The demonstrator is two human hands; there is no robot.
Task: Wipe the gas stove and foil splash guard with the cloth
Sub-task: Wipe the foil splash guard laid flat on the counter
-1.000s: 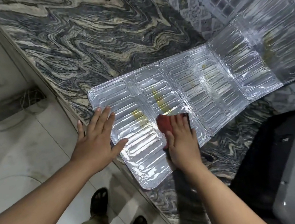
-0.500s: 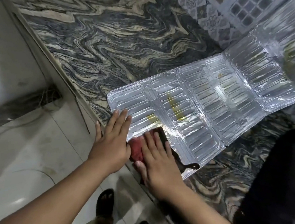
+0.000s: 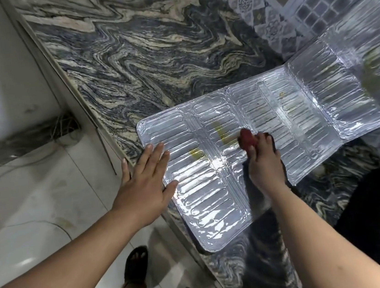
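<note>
We see the left hand flat on the foil splash guard; at its three o'clock, the right hand presses the cloth.

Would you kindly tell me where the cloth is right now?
In the head view, the red cloth lies mid-frame on the foil splash guard, under the right hand, right of the yellow stains.

We are in a home kitchen: a swirled grey marble countertop meets a patterned tiled wall, a stained foil splash guard lies across it, and glossy white floor tiles run below.
</note>
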